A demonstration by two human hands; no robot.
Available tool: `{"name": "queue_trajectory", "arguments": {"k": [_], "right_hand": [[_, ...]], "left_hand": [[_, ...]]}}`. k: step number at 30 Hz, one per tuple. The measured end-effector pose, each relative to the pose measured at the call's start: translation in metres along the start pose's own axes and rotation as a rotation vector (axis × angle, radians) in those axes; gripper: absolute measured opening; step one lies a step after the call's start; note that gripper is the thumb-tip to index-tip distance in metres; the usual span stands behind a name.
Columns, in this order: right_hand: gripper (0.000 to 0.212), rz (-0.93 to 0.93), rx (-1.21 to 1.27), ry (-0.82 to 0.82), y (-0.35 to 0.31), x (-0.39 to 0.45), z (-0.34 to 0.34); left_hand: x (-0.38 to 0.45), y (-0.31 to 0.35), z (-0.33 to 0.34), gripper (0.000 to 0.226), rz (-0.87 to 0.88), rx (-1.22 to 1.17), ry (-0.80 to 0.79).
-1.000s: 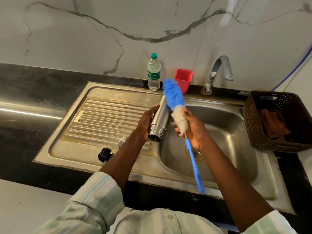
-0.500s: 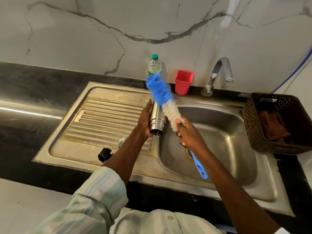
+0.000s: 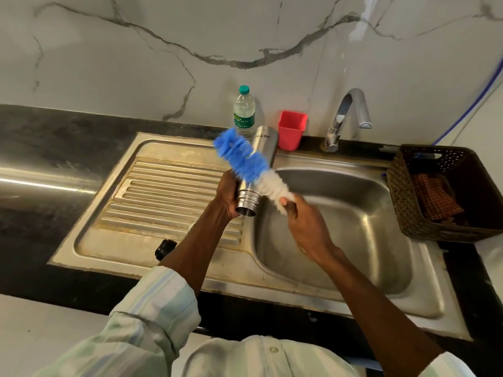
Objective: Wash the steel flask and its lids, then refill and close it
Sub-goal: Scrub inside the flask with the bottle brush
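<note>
My left hand [image 3: 227, 195] grips the steel flask [image 3: 263, 144] near its threaded mouth, which points toward me over the sink's left rim; its base tilts away toward the wall. My right hand [image 3: 302, 219] holds a bottle brush [image 3: 246, 161] by the lower end of its white bristles, and its blue bristle head lies across the flask's side, pointing up and left. The brush handle is hidden behind my right hand. A black lid [image 3: 164, 248] rests on the drainboard near its front edge. A second, steel-coloured piece shows only as a sliver beside my left forearm.
The steel sink basin [image 3: 353, 240] lies right of the ribbed drainboard [image 3: 163, 191]. A plastic water bottle [image 3: 244, 112], a red cup [image 3: 291, 130] and the tap [image 3: 345, 118] stand along the marble wall. A brown basket [image 3: 435, 232] holding a checked cloth sits at right.
The brush head swung from upright beside the flask to the left across it. My right hand slid lower and right, hiding the blue handle. The flask stayed in my left hand.
</note>
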State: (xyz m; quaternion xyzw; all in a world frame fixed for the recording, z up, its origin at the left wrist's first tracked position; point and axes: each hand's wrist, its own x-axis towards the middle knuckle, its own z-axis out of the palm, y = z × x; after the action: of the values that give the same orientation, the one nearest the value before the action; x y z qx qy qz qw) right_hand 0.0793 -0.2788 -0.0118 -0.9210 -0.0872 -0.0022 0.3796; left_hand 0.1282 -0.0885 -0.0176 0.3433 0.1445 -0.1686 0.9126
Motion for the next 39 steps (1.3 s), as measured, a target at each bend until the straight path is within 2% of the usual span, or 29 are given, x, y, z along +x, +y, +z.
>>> {"name": "queue_trajectory", "arguments": {"k": [3, 6, 9, 11, 14, 16, 19, 21, 22, 23, 25, 26, 28, 30, 31, 33, 35, 36, 37, 39], "right_hand": [[0.041, 0.198, 0.116, 0.122, 0.007, 0.029, -0.008], [0.037, 0.090, 0.095, 0.127, 0.002, 0.017, -0.001], [0.032, -0.073, -0.014, 0.044, 0.006, -0.012, 0.007], [0.032, -0.019, -0.080, 0.103, 0.020, 0.003, 0.005], [0.035, 0.134, -0.005, 0.208, 0.023, 0.033, -0.005], [0.034, 0.073, 0.007, 0.229, 0.018, 0.028, -0.003], [0.039, -0.160, -0.061, 0.195, 0.017, -0.011, 0.011], [0.045, -0.205, -0.107, 0.199, 0.028, -0.015, 0.014], [0.042, -0.145, -0.106, 0.237, 0.032, -0.006, 0.014], [0.037, -0.041, -0.079, 0.257, 0.033, 0.007, 0.012], [0.033, 0.141, -0.005, 0.271, 0.034, 0.029, 0.007], [0.033, 0.141, 0.006, 0.285, 0.032, 0.030, 0.007], [0.036, 0.002, -0.026, 0.287, 0.028, 0.014, 0.014], [0.045, -0.135, -0.067, 0.219, 0.031, -0.011, 0.022], [0.050, -0.145, -0.073, 0.207, 0.035, -0.014, 0.024], [0.047, -0.016, -0.062, 0.248, 0.040, 0.005, 0.023], [0.040, 0.168, 0.010, 0.283, 0.037, 0.027, 0.018], [0.040, 0.184, 0.031, 0.303, 0.035, 0.031, 0.017], [0.039, 0.142, 0.026, 0.318, 0.031, 0.028, 0.017], [0.040, -0.070, -0.054, 0.299, 0.028, 0.008, 0.023]], "left_hand": [[-0.006, -0.003, 0.006, 0.049, -0.047, -0.015, -0.052], [-0.006, -0.009, 0.008, 0.045, -0.041, -0.029, -0.077], [-0.001, -0.005, 0.000, 0.040, 0.002, -0.013, -0.048], [-0.002, 0.001, 0.002, 0.048, -0.040, 0.025, -0.079], [-0.006, 0.005, 0.014, 0.056, -0.119, 0.088, -0.073], [-0.002, 0.002, 0.015, 0.051, -0.088, 0.095, -0.041], [0.002, 0.001, 0.008, 0.045, -0.002, -0.032, 0.022], [0.002, 0.004, 0.004, 0.042, 0.004, -0.059, 0.005], [0.000, 0.004, 0.005, 0.035, -0.013, -0.007, -0.007], [-0.002, 0.003, 0.006, 0.042, -0.033, 0.045, -0.028], [-0.006, -0.001, 0.010, 0.070, -0.072, 0.104, -0.091], [-0.009, -0.003, 0.011, 0.075, -0.079, 0.107, -0.114], [-0.012, -0.007, 0.011, 0.076, -0.086, 0.090, -0.148], [-0.012, -0.007, 0.008, 0.076, -0.089, 0.047, -0.155], [-0.011, -0.005, 0.006, 0.073, -0.091, 0.052, -0.150], [-0.008, -0.002, 0.004, 0.064, -0.132, 0.075, -0.152], [-0.008, -0.002, 0.006, 0.067, -0.183, 0.115, -0.105], [-0.007, -0.003, 0.006, 0.067, -0.187, 0.131, -0.075], [-0.007, -0.004, 0.007, 0.064, -0.181, 0.141, -0.053], [-0.004, -0.003, 0.004, 0.053, -0.138, 0.152, -0.008]]}}
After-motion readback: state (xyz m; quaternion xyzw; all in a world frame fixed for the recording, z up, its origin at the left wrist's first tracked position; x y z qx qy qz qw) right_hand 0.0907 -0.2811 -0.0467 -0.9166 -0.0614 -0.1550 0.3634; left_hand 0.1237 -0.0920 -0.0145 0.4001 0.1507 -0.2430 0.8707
